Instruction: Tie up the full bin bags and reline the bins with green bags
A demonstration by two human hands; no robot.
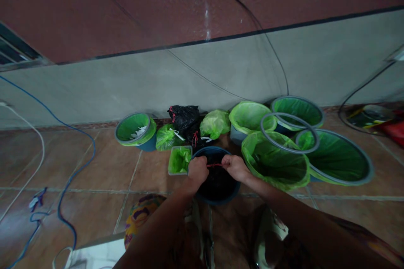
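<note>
A dark blue bin (234,193) stands on the floor in front of me, with a black bag (217,183) inside it. Over its opening, a red drawstring (214,165) stretches between my two hands. My left hand (198,170) is closed on the string's left end, by the bin's left rim. At the right end, my right hand (235,167) pinches the string near the other rim. Just left of the bin sits a small square bin (179,160) with a green liner. Behind it lie tied black bags (186,118) with red ties and a knotted green bag (215,124).
Green-lined bins (274,159) cluster at the right, a loose grey ring (288,132) lying across their tops. Another lined bin (135,130) holding white scraps stands left, by the wall. A blue cable (91,159) runs over the tiles at left. My feet flank the bin.
</note>
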